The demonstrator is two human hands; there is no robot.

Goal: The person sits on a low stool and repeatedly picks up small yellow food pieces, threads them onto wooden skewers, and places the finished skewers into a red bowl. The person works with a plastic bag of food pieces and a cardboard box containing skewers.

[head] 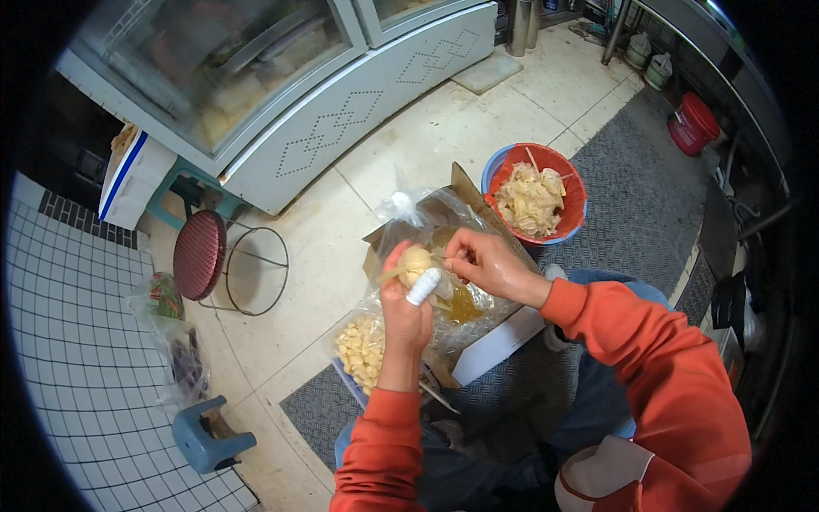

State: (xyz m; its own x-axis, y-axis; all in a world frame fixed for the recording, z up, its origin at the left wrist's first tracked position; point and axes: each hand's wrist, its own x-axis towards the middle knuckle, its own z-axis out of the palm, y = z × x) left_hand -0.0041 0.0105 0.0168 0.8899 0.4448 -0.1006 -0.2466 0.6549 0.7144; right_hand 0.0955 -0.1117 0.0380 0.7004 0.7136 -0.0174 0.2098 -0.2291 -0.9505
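In my left hand (pixel 407 317), whose thumb is wrapped in white tape (pixel 423 286), I hold a pale, rounded bulb (pixel 416 259) that looks like garlic. My right hand (pixel 491 261) pinches at the bulb's right side, where a thin strip of skin seems to lie between the fingertips. Beneath both hands, a cardboard box (pixel 459 176) lined with a clear plastic bag (pixel 404 208) contains yellowish liquid (pixel 462 306). Beside my left wrist, peeled cloves (pixel 359 349) fill a plastic-lined container. Pale skins and stalks (pixel 530 200) are heaped in a red-lined basin (pixel 578 187).
A glass-fronted display fridge (pixel 320 134) stands beyond the box. Left are a round-seated stool (pixel 200 255), a blue plastic stool (pixel 208 435) and bagged produce (pixel 167 297). A dark textured mat (pixel 624 173) covers the floor at right, near a red bucket (pixel 693 125).
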